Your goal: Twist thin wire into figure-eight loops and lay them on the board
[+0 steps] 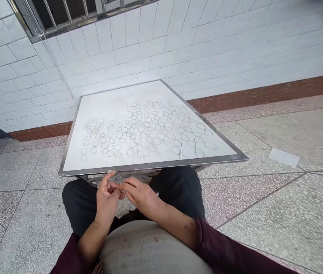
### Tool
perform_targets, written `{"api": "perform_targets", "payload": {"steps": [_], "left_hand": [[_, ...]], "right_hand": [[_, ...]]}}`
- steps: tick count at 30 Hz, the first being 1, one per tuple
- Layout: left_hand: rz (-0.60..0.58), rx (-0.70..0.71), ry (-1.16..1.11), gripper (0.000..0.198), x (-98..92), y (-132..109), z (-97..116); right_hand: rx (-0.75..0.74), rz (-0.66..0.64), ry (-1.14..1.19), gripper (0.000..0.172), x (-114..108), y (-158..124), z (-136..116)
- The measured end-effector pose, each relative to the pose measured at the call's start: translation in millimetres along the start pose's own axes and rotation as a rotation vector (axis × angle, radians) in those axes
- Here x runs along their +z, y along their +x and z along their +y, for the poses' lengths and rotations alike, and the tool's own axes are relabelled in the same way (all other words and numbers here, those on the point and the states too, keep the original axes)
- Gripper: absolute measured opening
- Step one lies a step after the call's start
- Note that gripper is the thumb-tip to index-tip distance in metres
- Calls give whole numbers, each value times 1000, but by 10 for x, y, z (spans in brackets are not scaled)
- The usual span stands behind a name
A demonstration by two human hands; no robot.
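A thin wire loop (117, 176) is pinched between my two hands, just in front of the table's near edge and above my lap. My left hand (108, 194) holds it with thumb and fingers, its index finger pointing up. From the right, my right hand (140, 194) grips the same wire, fingertips meeting those of the left. The wire's lower part is hidden by the fingers. On the white tabletop (104, 102) lie many thin wire pieces, most twisted into figure-eight shapes, such as the wire figure-eight (176, 146) near the front right.
A metal rim (155, 165) borders the table, which stands against a white tiled wall (147, 57). A barred window (73, 13) is at upper left. On the speckled floor to the right lies a white flat piece (284, 157). My knees are under the near edge.
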State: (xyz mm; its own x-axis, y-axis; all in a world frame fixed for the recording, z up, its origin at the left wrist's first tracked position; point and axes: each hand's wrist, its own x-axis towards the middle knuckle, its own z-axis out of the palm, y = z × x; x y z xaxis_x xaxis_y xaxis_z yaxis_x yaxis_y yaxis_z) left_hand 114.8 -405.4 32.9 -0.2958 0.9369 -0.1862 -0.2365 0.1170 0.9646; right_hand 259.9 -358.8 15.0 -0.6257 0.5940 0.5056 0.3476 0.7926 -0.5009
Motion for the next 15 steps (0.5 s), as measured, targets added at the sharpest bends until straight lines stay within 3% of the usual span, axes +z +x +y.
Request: {"api": "perform_targets", "payload": {"steps": [8, 15], "left_hand": [[32, -3, -60, 54, 11, 10, -89], [80, -38, -159, 61, 2, 25, -26]], "right_hand": [[10, -1, -42, 21, 109, -19, 24], [275, 62, 276, 29, 180, -59, 70]]}}
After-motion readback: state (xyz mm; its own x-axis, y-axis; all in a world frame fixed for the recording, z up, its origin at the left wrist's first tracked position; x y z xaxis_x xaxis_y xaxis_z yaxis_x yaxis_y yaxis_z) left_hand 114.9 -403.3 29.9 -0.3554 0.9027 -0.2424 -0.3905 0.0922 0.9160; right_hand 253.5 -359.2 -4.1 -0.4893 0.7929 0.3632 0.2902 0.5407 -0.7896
